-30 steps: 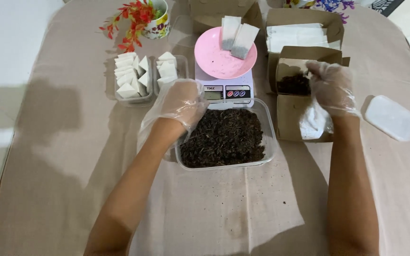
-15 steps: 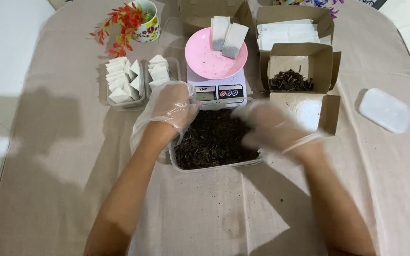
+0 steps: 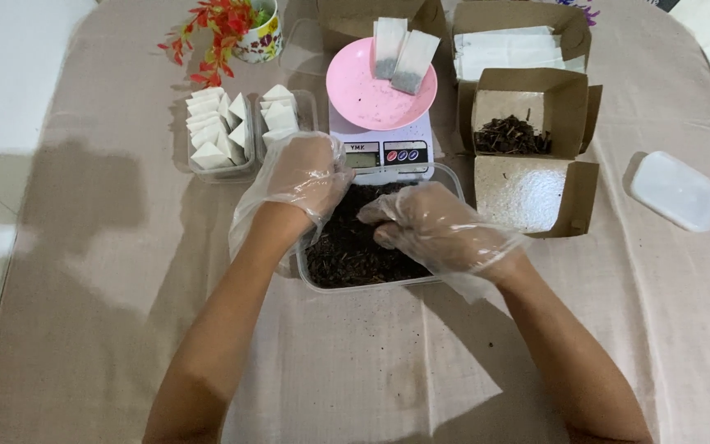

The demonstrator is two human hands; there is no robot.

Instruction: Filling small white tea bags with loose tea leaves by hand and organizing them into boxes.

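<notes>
- Far-left part of the desk (image 3: 108, 271): a flowered cup (image 3: 260, 37) with red sprigs stands near the far edge; in front of it sit two clear trays of folded white sachets (image 3: 222, 136). Neither hand touches them.
- Left hand (image 3: 306, 177), in a loose clear glove: rests on the far-left rim of the clear tub (image 3: 451, 177), fingers curled down over the edge. Whether it clamps the rim or merely leans on it cannot be told. Forearm runs in from the near-left.
- Centre: the tub holds dark loose tea leaves (image 3: 347, 247). Behind it stands a small scale (image 3: 380, 152) carrying a pink dish (image 3: 371, 94) with two filled sachets (image 3: 402, 53).
- Right hand (image 3: 433, 230), gloved: lies over the tub's right half, fingertips bunched together and pointing left into the leaves, apparently closing on a pinch.
- Step judged: gathering leaves. Next move calls for a firm pinch and a clean lift.
- Right side: open brown cartons (image 3: 532, 131), one with leaves; a white lid (image 3: 674, 191) near the right edge.
</notes>
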